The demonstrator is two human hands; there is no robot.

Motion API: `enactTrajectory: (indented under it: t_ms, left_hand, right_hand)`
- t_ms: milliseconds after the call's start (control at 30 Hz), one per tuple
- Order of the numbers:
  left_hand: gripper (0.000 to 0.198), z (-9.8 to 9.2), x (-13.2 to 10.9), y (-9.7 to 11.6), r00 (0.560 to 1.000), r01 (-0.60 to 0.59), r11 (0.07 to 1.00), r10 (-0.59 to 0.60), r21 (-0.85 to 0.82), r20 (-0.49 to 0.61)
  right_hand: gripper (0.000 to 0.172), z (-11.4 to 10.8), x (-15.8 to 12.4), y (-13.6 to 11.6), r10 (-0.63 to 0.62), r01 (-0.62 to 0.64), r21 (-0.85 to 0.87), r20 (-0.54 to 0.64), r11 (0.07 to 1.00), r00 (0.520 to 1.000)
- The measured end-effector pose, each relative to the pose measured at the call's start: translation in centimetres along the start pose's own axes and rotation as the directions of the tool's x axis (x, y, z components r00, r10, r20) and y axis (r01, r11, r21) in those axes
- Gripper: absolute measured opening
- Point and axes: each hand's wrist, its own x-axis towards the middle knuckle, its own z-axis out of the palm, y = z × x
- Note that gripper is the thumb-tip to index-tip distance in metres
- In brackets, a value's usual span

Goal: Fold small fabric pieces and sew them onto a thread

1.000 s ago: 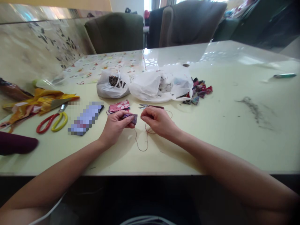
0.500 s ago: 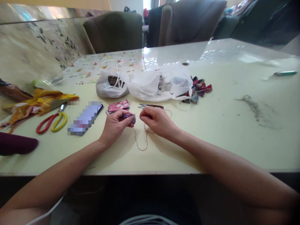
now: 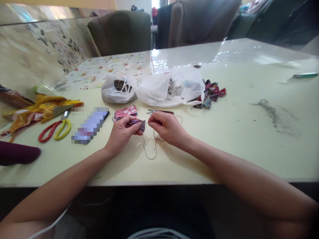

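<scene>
Between the thumb and fingers of my left hand (image 3: 126,131) is a small purple patterned piece of fabric (image 3: 142,125), partly hidden by the fingers. My right hand (image 3: 161,124) is closed in a pinch just to the right of it; what its fingertips hold is too small to make out. A thin reddish-brown thread (image 3: 150,159) hangs in a loop below and between the hands and lies on the table near the right wrist. Red flowered fabric pieces (image 3: 126,112) lie in a stack behind my left hand. Thread snips (image 3: 165,112) rest just behind my right hand.
Scissors (image 3: 55,130) with red and yellow handles, a phone (image 3: 91,126) and yellow cloth (image 3: 45,108) lie at left. White plastic bags (image 3: 157,91) stand behind the hands, beside colourful fabric pieces (image 3: 214,91). Tangled dark threads (image 3: 272,114) and a green pen-like object (image 3: 305,75) are at right.
The purple fabric has turned slightly in my left hand and shows more of its face. My right hand stays almost in place, still pinched.
</scene>
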Motion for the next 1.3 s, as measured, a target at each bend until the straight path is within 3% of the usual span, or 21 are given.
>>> enactTrajectory:
  t_ms: [367, 867, 1300]
  left_hand:
    - [0.021, -0.3, 0.1, 0.0, 0.994, 0.089, 0.986, -0.078, -0.138, 0.082]
    - [0.020, -0.4, 0.4, 0.0, 0.978, 0.175, 0.941, -0.133, -0.289, 0.160]
    - [0.015, -0.2, 0.2, -0.3, 0.963, 0.194, 0.948, -0.135, -0.252, 0.234]
  right_hand:
    - [0.017, 0.0, 0.1, 1.0, -0.042, 0.043, 0.104, -0.008, 0.994, 0.999]
    - [0.018, -0.1, 0.4, 1.9, 0.009, -0.022, 0.334, 0.041, 0.942, 0.999]
    - [0.011, 0.5, 0.5, 2.2, 0.001, -0.027, 0.343, 0.076, 0.939, 0.997]
